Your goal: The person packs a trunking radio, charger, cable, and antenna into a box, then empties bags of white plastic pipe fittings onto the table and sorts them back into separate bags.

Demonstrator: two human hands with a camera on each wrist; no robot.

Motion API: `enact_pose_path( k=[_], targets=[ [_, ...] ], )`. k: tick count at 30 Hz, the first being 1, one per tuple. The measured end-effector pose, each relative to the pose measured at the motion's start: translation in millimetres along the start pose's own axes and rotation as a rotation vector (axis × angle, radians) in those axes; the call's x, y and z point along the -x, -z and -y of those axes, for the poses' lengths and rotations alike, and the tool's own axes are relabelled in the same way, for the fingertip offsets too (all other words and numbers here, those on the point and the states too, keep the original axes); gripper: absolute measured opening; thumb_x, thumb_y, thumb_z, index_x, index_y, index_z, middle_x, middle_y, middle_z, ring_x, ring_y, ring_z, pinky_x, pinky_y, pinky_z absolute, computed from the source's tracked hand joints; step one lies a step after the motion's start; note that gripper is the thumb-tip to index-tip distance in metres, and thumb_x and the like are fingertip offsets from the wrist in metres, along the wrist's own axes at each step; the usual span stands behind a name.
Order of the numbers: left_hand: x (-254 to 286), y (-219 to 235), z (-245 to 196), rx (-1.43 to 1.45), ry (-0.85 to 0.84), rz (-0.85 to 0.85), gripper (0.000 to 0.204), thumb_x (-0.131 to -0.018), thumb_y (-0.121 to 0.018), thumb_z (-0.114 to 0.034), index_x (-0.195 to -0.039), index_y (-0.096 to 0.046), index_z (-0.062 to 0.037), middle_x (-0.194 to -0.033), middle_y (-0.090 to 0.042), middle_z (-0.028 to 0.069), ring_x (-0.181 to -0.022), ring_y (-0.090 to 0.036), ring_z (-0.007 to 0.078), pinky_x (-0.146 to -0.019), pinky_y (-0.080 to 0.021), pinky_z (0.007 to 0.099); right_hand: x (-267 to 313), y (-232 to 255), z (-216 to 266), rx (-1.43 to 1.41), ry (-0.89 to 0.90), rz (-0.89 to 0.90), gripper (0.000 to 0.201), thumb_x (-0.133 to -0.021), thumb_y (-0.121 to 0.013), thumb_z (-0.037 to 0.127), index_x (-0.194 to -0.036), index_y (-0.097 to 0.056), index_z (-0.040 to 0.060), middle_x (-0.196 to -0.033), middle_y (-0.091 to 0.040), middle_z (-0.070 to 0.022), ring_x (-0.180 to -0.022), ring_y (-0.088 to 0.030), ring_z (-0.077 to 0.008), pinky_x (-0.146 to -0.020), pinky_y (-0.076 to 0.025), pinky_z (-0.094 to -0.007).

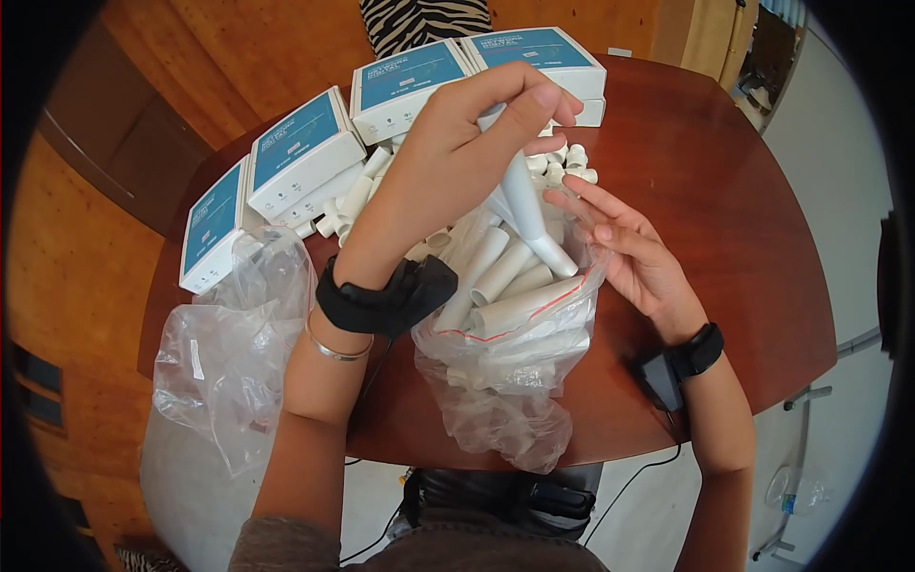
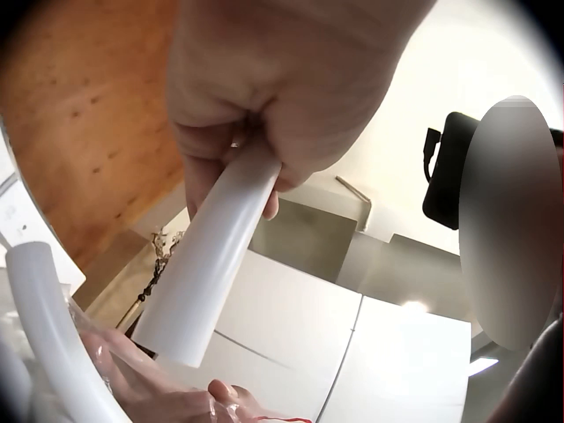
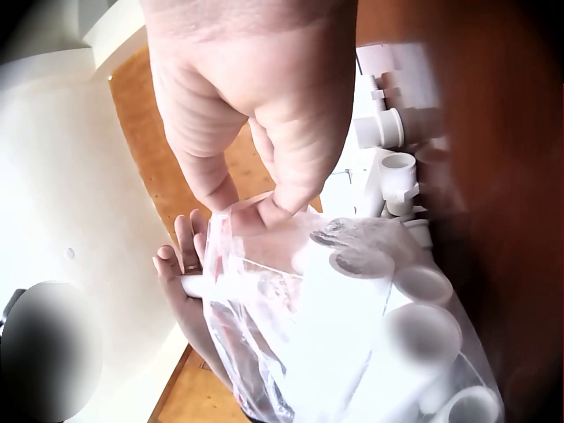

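My left hand (image 1: 462, 162) grips a white plastic pipe (image 1: 522, 195) by its upper end. The pipe slants down over the mouth of a clear plastic bag (image 1: 510, 419), its lower end overlapping the opening in the head view. In the left wrist view, fingers and thumb wrap the top of this pipe (image 2: 211, 260). Several similar white pipes (image 1: 491, 267) lie inside the bag. At the bag's right edge, my right hand (image 1: 640, 259) pinches the plastic rim; the right wrist view shows thumb and fingers (image 3: 286, 198) on the film.
Several white-and-blue boxes (image 1: 410, 81) line the back and left of the wooden table (image 1: 724, 238). White pipe fittings (image 1: 577, 167) and short pipes are heaped before them. Another clear bag (image 1: 224, 357) hangs over the table's left edge.
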State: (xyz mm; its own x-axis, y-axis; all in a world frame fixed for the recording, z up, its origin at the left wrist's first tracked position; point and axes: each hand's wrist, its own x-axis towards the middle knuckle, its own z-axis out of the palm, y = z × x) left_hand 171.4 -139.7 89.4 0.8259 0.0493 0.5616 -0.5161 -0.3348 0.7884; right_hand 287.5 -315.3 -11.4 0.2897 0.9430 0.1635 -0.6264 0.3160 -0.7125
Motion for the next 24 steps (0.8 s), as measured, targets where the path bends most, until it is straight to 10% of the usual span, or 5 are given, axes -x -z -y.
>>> enact_pose_path(
  k=[10, 12, 15, 20, 24],
  targets=[
    [16.3, 13.7, 21.7, -0.756, 0.212, 0.557, 0.047, -0.097, -0.046, -0.038, -0.127, -0.051, -0.0019, -0.123, -0.053, 0.0210, -0.122, -0.043, 0.0316, -0.102, -0.034, 0.0365, 1.0, -4.4, 1.2, 0.030, -0.026, -0.041, 0.056, -0.089, -0.053, -0.004, -0.140, -0.033, -0.0028, -0.139, -0.043, -0.0157, -0.096, -0.056, -0.0074, -0.085, -0.048, -0.0211],
    [17.8, 16.4, 15.0, -0.706, 0.559, 0.720, 0.058, -0.095, -0.048, -0.042, -0.137, -0.041, -0.0031, -0.130, -0.049, 0.0210, -0.123, -0.043, 0.0279, -0.103, -0.034, 0.0355, 0.7, 2.2, -1.5, 0.054, -0.014, 0.024, 0.056, -0.089, -0.052, -0.004, -0.141, -0.032, -0.0028, -0.139, -0.043, -0.0153, -0.104, -0.056, -0.0095, -0.089, -0.048, -0.0225],
    [16.9, 36.5, 24.7, -0.631, 0.384, 0.612, 0.058, -0.096, -0.046, -0.043, -0.138, -0.040, -0.0041, -0.135, -0.047, 0.0185, -0.124, -0.044, 0.0251, -0.104, -0.034, 0.0330, 0.3, 7.4, -2.7, 0.041, -0.008, 0.069, 0.056, -0.089, -0.052, -0.003, -0.141, -0.032, -0.0024, -0.140, -0.042, -0.0145, -0.106, -0.056, -0.0098, -0.089, -0.047, -0.0227],
    [23.8, 114.2, 34.7, -0.969, 0.589, -0.037, 0.054, -0.092, -0.049, -0.048, -0.119, -0.059, -0.0028, -0.109, -0.065, 0.0170, -0.097, -0.062, 0.0299, -0.086, -0.048, 0.0369, 0.6, 4.8, -2.1, 0.062, -0.020, 0.031, 0.056, -0.089, -0.052, -0.003, -0.141, -0.032, -0.0019, -0.141, -0.042, -0.0127, -0.097, -0.055, -0.0057, -0.086, -0.047, -0.0210],
    [30.1, 153.8, 49.1, -1.158, 0.965, 0.236, 0.047, -0.091, -0.052, -0.040, -0.118, -0.060, -0.0016, -0.106, -0.065, 0.0123, -0.092, -0.061, 0.0223, -0.080, -0.049, 0.0330, 0.6, 1.2, -2.1, 0.084, -0.018, 0.031, 0.056, -0.089, -0.052, -0.004, -0.141, -0.032, -0.0013, -0.141, -0.042, -0.0113, -0.095, -0.055, -0.0040, -0.084, -0.047, -0.0199]
  ],
)
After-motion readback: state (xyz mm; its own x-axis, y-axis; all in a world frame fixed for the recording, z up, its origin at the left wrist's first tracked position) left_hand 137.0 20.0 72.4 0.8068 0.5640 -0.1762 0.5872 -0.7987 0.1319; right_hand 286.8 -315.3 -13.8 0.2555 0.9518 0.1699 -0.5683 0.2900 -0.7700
